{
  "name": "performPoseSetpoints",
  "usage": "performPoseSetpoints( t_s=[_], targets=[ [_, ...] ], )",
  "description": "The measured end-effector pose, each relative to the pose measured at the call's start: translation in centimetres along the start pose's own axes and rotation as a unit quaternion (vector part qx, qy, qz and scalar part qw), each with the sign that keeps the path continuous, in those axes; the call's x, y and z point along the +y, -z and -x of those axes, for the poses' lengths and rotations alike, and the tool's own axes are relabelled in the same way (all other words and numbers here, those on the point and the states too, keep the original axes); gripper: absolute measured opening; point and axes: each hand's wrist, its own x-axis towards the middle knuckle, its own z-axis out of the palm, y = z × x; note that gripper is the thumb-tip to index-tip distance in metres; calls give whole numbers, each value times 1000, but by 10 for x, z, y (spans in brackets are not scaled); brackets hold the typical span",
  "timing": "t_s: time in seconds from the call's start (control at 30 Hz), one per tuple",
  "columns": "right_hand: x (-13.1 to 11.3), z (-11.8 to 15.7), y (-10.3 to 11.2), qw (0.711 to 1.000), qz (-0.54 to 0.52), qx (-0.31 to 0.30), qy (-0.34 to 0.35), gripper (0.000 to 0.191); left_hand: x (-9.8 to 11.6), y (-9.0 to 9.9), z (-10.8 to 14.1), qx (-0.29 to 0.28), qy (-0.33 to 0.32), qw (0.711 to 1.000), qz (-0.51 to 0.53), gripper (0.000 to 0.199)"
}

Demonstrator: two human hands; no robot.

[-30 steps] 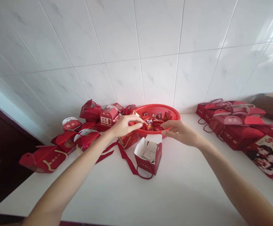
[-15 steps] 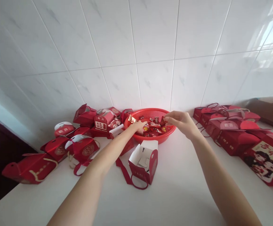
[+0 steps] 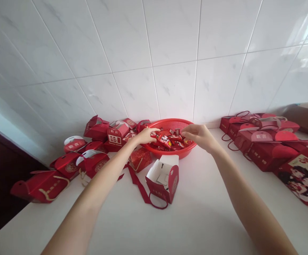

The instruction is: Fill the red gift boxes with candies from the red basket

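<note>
A red plastic basket against the tiled wall holds several wrapped sweets. My left hand is over the basket's left side, fingers bent around a red-wrapped sweet or just beside it; the contact is unclear. Above the basket's right rim is my right hand, its fingers pointing down-left and close together; whatever they may hold is hidden. An open red box with a white inside stands in front of the basket, its cord loop lying on the white table.
Closed red gift boxes crowd the left side, with a red ribbon near them. More red boxes stand in rows at the right. A brown box is at the far right.
My left hand has moved left and up from among the sweets toward the basket's left rim. My right hand has shifted slightly left. The view has tilted a little.
</note>
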Motion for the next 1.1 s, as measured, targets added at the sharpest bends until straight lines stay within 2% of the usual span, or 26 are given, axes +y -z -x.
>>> performPoseSetpoints(
  t_s=[0.17,0.3,0.4,0.53,0.73,1.1],
  targets=[
    [6,0,-10,999,36,-27,-2,21,10,13,16,53,-15,990,130,46],
    [16,-1,-26,998,44,-4,-46,39,22,5,25,74,-11,977,200,54],
    [20,-2,-38,998,27,5,-65,49,31,-5,28,51,-17,965,257,58],
    [21,-1,-47,997,-56,-29,-43,36,43,-11,31,-1,-24,946,322,59],
    [22,0,-46,991,-119,5,-57,32,52,-3,36,-40,-63,944,323,47],
    [26,-1,-49,988,-136,12,-77,38,48,-17,31,7,-79,953,292,54]
  ],
)
